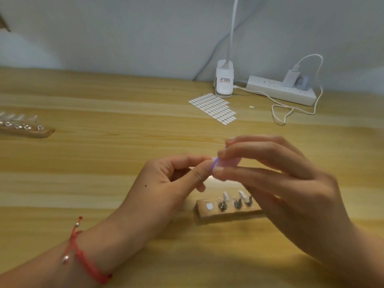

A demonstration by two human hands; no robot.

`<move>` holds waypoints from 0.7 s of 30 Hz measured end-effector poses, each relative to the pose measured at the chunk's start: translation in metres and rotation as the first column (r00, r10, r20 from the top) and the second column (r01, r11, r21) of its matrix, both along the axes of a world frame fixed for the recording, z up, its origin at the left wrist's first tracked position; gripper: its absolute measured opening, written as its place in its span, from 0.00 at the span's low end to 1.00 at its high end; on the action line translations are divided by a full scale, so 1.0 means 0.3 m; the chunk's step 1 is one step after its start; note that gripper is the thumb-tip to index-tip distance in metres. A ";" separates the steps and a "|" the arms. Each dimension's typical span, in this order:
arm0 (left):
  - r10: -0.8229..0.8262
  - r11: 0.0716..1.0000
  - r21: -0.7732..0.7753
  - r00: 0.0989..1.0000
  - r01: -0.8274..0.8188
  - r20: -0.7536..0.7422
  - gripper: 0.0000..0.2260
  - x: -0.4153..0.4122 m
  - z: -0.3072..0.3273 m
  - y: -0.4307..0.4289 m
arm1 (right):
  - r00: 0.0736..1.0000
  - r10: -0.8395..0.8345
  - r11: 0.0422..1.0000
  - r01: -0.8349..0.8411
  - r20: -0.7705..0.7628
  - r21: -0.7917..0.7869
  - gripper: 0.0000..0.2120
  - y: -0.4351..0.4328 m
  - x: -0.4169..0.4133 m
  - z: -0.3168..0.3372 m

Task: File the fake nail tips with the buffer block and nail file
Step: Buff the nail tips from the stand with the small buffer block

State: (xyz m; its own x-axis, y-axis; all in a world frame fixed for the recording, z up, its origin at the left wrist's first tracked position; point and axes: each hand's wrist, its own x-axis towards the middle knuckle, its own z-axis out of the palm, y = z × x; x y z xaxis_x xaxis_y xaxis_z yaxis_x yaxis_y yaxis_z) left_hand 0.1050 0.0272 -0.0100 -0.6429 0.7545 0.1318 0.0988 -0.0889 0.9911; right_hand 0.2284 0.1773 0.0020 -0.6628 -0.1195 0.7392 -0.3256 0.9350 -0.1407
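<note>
Pale wood counter point(104, 163) w/ a grey wall behind is seen; both hands are held above it, near centre. A fake nail tip point(213, 157) is pinched btw. thumb and forefinger of the left hand point(170, 179). Only its small white end is shown, pointed right, so its long axis is judged approx. left–right. The right hand point(280, 179) is clamped on a pink, purple-edged buffer block point(229, 163), w/ fingers above and below. The block's purple end is turned left, touching or just beside the tip; which cannot be told. Its long axis is judged to run back toward the right palm, roughly in line w/ the tip. The next stroke is judged to need the block drawn across the tip's end. Other tips point(242, 195) are stood on a wooden holder point(228, 214) below the hands.
</note>
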 end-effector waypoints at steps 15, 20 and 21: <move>-0.008 0.998 0.060 0.999 0.005 0.050 0.12 -0.019 -0.009 -0.004 | 1.000 -0.004 0.998 0.005 -0.022 0.061 0.09 0.008 -0.019 -0.002; -0.022 0.998 0.052 0.999 0.021 0.036 0.14 -0.020 -0.014 -0.005 | 0.999 0.048 0.996 -0.048 0.006 0.074 0.09 -0.002 -0.019 -0.015; -0.017 0.999 0.041 0.999 0.015 0.030 0.14 -0.020 -0.014 -0.005 | 0.999 0.046 0.998 -0.046 0.000 0.050 0.09 0.004 -0.020 -0.010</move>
State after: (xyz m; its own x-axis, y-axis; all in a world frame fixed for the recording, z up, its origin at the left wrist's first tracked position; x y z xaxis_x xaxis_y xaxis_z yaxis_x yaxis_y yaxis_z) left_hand 0.0989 0.0257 -0.0142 -0.6348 0.7592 0.1433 0.0674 -0.1304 0.9892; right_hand 0.2225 0.1786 -0.0010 -0.6553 -0.1865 0.7320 -0.3681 0.9250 -0.0939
